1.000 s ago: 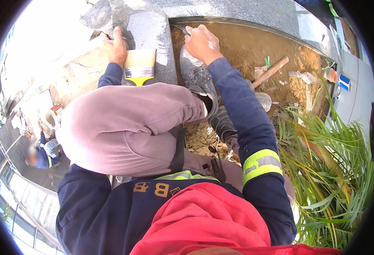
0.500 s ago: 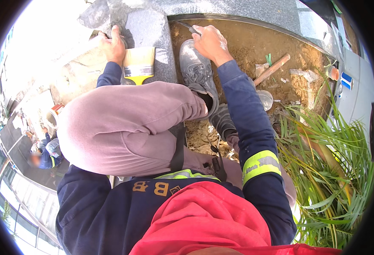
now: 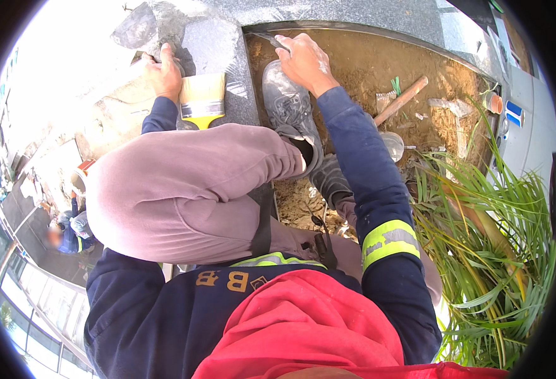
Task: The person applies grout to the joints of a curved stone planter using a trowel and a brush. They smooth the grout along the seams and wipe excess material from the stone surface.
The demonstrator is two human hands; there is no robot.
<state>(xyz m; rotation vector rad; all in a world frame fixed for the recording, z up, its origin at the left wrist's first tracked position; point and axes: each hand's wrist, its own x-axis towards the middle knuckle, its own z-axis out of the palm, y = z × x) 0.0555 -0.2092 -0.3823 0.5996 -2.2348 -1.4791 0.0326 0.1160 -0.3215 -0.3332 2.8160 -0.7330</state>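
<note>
I crouch on a grey stone slab (image 3: 221,44) beside a bed of sandy soil (image 3: 366,69). My right hand (image 3: 306,60) is shut on a thin metal tool (image 3: 268,39), whose tip lies in the corner where the soil meets the slab. Just below that hand is my grey shoe (image 3: 287,104). My left hand (image 3: 164,72) curls over the slab's far left edge and grips it. A wide paintbrush with a yellow handle (image 3: 202,101) lies on the slab right beside that hand, untouched.
A wooden stick (image 3: 401,101), scraps and a clear plastic cup (image 3: 393,145) lie on the soil. A green long-leaved plant (image 3: 480,208) fills the right side. Far below on the left, another person (image 3: 69,230) stands at ground level.
My right hand has shifted slightly toward the corner with the metal tool, uncovering more of the shoe. My left hand has stayed on the slab edge.
</note>
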